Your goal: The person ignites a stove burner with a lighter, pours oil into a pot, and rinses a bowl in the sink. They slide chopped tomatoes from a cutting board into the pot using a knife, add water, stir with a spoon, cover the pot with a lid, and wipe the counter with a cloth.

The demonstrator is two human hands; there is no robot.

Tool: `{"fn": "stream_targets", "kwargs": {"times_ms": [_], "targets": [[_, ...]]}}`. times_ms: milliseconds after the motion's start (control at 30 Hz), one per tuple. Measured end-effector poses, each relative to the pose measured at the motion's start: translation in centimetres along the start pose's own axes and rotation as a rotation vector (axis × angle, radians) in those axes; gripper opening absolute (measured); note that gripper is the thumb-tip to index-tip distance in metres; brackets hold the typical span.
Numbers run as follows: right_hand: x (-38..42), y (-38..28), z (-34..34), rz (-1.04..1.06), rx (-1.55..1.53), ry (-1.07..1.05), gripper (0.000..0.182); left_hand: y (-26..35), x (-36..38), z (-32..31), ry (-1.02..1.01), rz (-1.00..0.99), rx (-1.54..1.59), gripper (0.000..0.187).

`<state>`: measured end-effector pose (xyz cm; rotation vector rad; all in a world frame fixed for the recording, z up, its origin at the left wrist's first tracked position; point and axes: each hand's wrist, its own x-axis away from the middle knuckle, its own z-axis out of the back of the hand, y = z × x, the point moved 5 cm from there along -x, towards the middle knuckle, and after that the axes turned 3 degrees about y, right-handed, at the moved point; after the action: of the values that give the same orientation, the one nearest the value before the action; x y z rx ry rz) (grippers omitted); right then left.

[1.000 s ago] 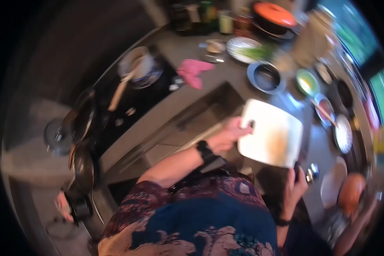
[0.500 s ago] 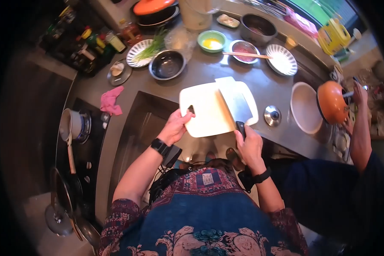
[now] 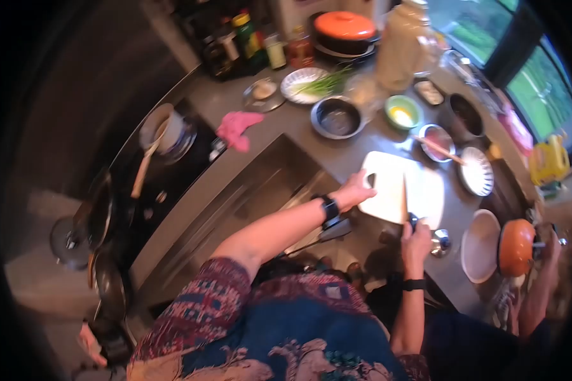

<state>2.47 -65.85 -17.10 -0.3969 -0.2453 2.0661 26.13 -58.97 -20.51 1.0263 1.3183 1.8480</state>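
My left hand grips the left edge of a white cutting board at its handle hole. In my right hand is the black handle of a cleaver, whose wide blade lies flat over the right part of the board. Bright light on both makes the blade's outline hard to see. Just right of my right hand sits a metal pot lid. Beyond the board stand a green bowl with yellow liquid and a bowl with chopsticks across it.
A sink lies below my left arm. The stove with a small pot is at left, near a pink cloth. A dark bowl stands behind the sink. At right, another person's hand holds an orange pan beside a pale basin.
My view has swung left, so the counter appears shifted right. The board and cleaver sit closer to the bowls, and my left arm reaches out further. Both hands keep their holds.
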Motion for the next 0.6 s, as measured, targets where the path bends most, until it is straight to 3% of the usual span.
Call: {"fn": "stream_targets", "kwargs": {"times_ms": [33, 133, 200, 267, 300, 600], "targets": [[-0.7, 0.6, -0.1, 0.015, 0.034, 0.038, 0.026, 2.1, 0.8, 0.4, -0.111, -0.007, -0.055, 0.06], [-2.0, 1.1, -0.4, -0.021, 0.04, 0.071, 0.029, 1.5, 1.5, 1.9, -0.05, -0.133, -0.238, 0.067], [-2.6, 1.5, -0.6, -0.041, 0.035, 0.076, 0.032, 1.4, 2.1, 4.3, -0.055, -0.243, -0.247, 0.058], [-3.6, 1.2, -0.5, -0.076, 0.06, 0.091, 0.03, 2.4, 4.1, 8.6, -0.305, -0.041, 0.017, 0.044], [-4.2, 0.7, -1.1, -0.066, 0.073, 0.08, 0.029, 2.0, 4.5, 10.7, -0.352, -0.05, 0.015, 0.041], [-5.6, -2.4, -0.3, -0.15, 0.124, 0.106, 0.026, 0.1, 12.3, 29.8, 0.001, -0.055, -0.027, 0.031]]}}
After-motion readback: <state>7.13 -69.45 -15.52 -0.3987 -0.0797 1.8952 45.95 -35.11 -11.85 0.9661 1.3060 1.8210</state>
